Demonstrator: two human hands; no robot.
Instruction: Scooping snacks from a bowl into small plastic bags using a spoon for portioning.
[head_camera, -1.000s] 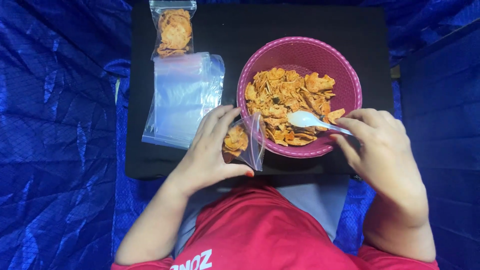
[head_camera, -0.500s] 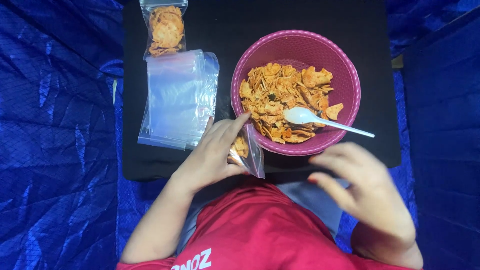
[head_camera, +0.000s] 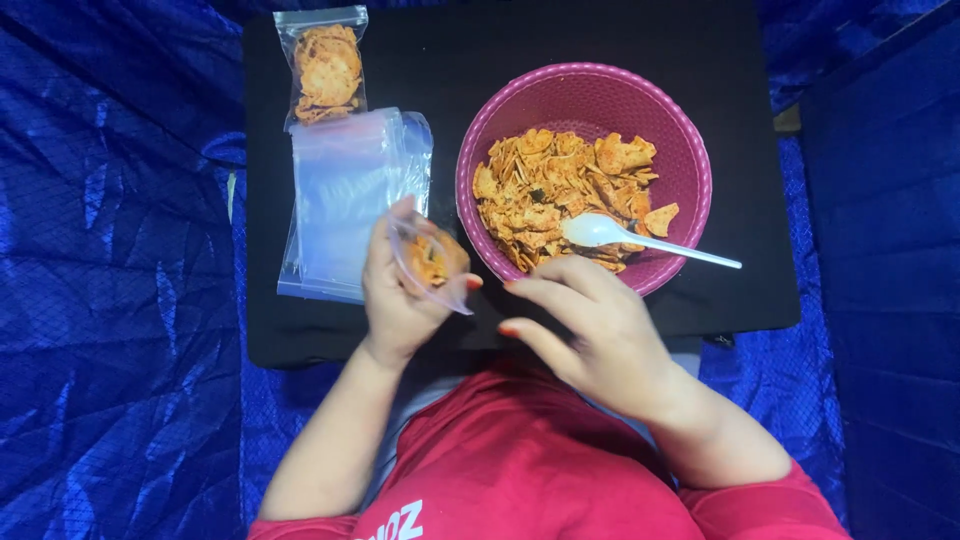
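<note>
On the black tabletop (head_camera: 520, 40), seen from the head camera, the left hand (head_camera: 400, 295) held a small clear bag (head_camera: 430, 262) partly filled with orange-brown chips, its fingers curled round the plastic and the thumb pressed at the bag's lower edge. That bag was lifted just in front of a stack of empty clear bags (head_camera: 345, 205), which lay flat on the black surface. Beyond the stack, a filled and closed bag of chips (head_camera: 325, 68) lay near the far left corner. The right hand (head_camera: 590, 335) hovered close to the held bag without touching it, fingers loosely spread and holding nothing, its fingertips just below the rim of the pink bowl (head_camera: 680, 140). Chips (head_camera: 555, 190) were heaped in that bowl, and a white plastic spoon (head_camera: 640, 238) rested on them with its handle sticking out over the right rim. Blue crinkled fabric (head_camera: 110, 270) surrounded the tabletop on both sides, and a red shirt (head_camera: 520, 460) filled the bottom of the view.
</note>
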